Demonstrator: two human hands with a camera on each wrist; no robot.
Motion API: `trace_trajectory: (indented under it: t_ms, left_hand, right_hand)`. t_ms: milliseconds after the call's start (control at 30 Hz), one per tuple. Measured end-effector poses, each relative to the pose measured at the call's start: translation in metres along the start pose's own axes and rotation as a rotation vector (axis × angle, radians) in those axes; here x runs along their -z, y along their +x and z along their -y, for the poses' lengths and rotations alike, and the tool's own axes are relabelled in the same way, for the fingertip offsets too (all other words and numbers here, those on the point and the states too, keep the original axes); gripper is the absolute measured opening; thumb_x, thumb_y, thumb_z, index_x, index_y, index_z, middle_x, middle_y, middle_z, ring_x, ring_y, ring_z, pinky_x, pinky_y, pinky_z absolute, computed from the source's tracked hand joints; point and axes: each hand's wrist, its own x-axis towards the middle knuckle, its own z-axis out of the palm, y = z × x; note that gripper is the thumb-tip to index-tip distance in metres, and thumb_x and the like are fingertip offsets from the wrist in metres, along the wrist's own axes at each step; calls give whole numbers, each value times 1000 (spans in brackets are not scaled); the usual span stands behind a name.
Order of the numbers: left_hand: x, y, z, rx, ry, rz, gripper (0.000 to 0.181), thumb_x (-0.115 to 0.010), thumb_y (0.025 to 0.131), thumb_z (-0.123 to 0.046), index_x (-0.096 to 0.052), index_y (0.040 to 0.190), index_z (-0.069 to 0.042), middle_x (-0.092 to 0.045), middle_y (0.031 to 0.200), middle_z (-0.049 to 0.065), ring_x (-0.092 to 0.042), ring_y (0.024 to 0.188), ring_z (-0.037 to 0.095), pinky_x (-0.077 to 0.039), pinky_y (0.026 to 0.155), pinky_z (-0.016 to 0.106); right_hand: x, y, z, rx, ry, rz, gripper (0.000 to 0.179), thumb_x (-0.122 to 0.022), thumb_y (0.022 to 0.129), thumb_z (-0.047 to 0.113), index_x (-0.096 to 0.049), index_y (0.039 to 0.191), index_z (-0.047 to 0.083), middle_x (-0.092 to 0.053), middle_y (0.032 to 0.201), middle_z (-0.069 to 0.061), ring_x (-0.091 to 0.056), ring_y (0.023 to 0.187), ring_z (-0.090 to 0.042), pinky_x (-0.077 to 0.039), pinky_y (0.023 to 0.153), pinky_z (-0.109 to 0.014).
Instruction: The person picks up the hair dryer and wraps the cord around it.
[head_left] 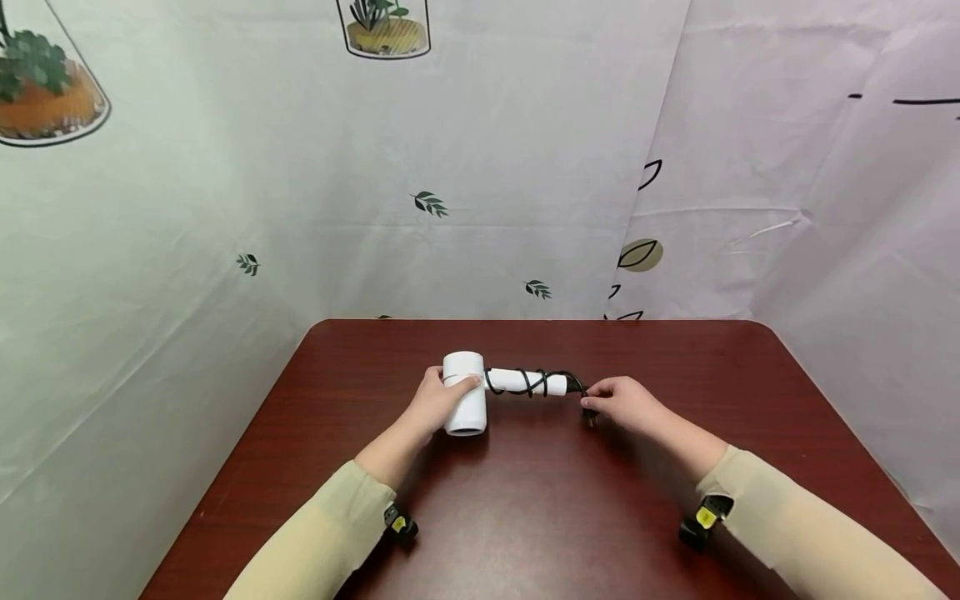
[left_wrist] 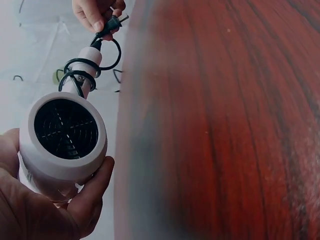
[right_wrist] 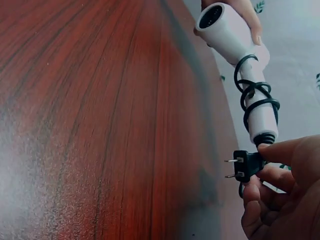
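Observation:
A white hair dryer (head_left: 465, 408) is held above the table, its handle (head_left: 506, 380) pointing right. My left hand (head_left: 439, 402) grips the dryer's barrel, thumb across the near side. In the left wrist view the round black grille (left_wrist: 66, 129) at one end of the barrel shows. A black cord (right_wrist: 248, 85) winds in several loops around the handle. At the handle's end my right hand (head_left: 626, 403) pinches the black two-pin plug (right_wrist: 245, 166) between thumb and fingers, and its metal prongs point away from the hand.
The dark red wooden table (head_left: 525, 500) has rounded far corners. Behind it and at both sides hangs a pale patterned cloth (head_left: 487, 150). Each wrist wears a small black device with a yellow patch, such as the right wrist device (head_left: 705, 518).

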Motion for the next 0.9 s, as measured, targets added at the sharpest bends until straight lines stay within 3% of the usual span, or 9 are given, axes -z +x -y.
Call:
trace_trajectory:
  t_ms: [300, 567, 633, 733, 900]
  left_hand:
    - [-11, 8, 10, 15, 73, -5, 78, -70, 87, -46, -36, 135, 6, -54, 117, 22, -65, 90, 28, -55, 73, 37]
    - [-16, 12, 12, -14, 352, -91, 75, -65, 86, -52, -43, 129, 5, -54, 112, 18, -60, 90, 28, -51, 77, 40]
    - [-16, 12, 11, -23, 384, -97, 75, -65, 86, -53, -45, 128, 6, -54, 111, 18, -60, 90, 30, -51, 77, 42]
    - [-14, 14, 12, -12, 394, -77, 75, -64, 86, -54, -46, 126, 6, -55, 108, 18, -60, 90, 30, -51, 77, 42]
    - [-9, 16, 16, 42, 331, 15, 79, -64, 87, -56, -42, 128, 8, -56, 107, 20, -63, 88, 29, -54, 68, 38]
  right_hand:
    - [0, 9, -13, -22, -8, 21, 22, -68, 94, 20, -73, 104, 2, -68, 81, -2, -60, 69, -18, -48, 62, -32]
    - [-1, 14, -18, -13, -47, 33, 20, -68, 94, 23, -73, 101, 5, -67, 85, -1, -55, 68, -15, -46, 62, -32]
    - [-2, 15, -18, -14, -53, 23, 18, -68, 93, 23, -73, 97, 6, -67, 84, -1, -55, 69, -15, -45, 62, -32]
    - [-3, 15, -17, -15, -58, 13, 16, -68, 93, 23, -72, 93, 7, -67, 80, 0, -55, 68, -16, -45, 63, -32]
    - [-4, 16, -16, -44, -47, 7, 17, -68, 93, 24, -68, 89, 8, -64, 77, -1, -55, 68, -16, -45, 62, -32]
